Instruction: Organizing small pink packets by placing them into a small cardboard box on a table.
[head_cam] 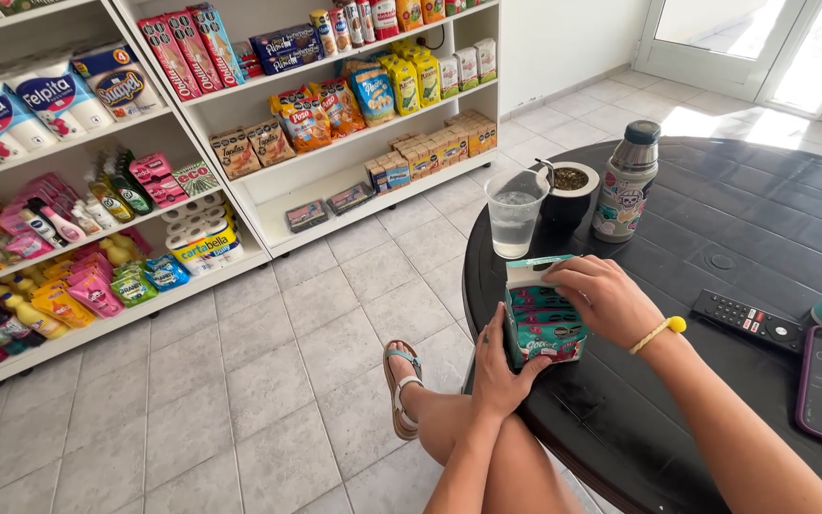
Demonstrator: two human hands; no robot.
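teal carton (544, 324) stands upright at the near edge of the round black table (715, 238), pinched between both hands. left hand (501, 366) wraps it from below and behind, fingers curled around its lower side. right hand (606, 300) lies over the opened top flap, fingertips pressing on it. just beyond sits a clear cup (514, 214) of water, then a mate gourd (571, 190) and a steel flask (626, 181). a remote (749, 321) lies right of the wrist.
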